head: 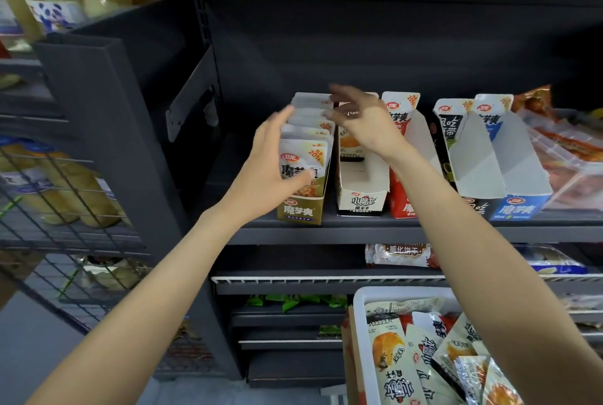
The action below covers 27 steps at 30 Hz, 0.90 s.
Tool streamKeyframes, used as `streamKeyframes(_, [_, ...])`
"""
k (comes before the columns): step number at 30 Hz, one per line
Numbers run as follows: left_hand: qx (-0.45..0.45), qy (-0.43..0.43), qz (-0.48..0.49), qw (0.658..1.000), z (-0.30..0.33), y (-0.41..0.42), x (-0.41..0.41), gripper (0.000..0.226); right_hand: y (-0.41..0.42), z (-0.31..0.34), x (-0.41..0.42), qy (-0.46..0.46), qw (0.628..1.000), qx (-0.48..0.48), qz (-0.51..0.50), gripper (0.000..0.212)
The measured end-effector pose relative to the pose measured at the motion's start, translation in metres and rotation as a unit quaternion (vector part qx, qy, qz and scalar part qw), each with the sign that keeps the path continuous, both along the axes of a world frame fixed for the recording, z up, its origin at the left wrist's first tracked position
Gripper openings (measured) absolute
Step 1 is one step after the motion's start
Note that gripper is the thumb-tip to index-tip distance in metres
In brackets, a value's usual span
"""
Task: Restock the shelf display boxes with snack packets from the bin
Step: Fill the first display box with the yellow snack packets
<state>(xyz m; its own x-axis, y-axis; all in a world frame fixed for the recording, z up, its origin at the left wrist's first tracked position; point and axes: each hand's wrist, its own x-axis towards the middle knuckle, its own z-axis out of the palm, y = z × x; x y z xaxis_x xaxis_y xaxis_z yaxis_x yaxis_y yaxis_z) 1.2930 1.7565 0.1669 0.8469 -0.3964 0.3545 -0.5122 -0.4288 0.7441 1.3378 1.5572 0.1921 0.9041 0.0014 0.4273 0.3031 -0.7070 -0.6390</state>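
A gold display box (298, 212) stands on the dark shelf, packed with several white snack packets (305, 156). My left hand (270, 166) is against the left side of that stack, fingers straight, thumb across the front packet. My right hand (362, 117) hovers with loosely curled fingers over the back of the white display box (362, 199), which holds one packet (349, 143) at its rear. I cannot tell whether its fingertips touch a packet. The white bin (360, 306) of mixed snack packets (391, 359) sits at the lower right.
Red (401, 205), black (456, 150) and blue (518, 209) display boxes stand to the right on the same shelf, then a clear tray of orange packs (561, 150). Lower shelves hold biscuit packs (398, 254). A wire rack with jars (65, 182) stands at left.
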Motion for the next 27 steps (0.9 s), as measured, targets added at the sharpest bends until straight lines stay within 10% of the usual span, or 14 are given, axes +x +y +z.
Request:
streamKeyframes(8, [-0.314,0.249,0.026,0.916,-0.005,-0.020,0.033,0.053,0.030,-0.030,-0.054,0.100,0.927,0.361,-0.001,0.059])
streamKeyframes(24, [-0.325,0.240,0.002,0.915,0.001,-0.020,0.027,0.033,0.059,-0.040,-0.050,0.074,0.961,0.264,0.027,0.103])
streamKeyframes(27, [-0.263,0.244,0.027,0.933,0.004,-0.015,0.037,0.042,0.054,-0.042,-0.048,0.087,0.962,0.257,0.034,0.085])
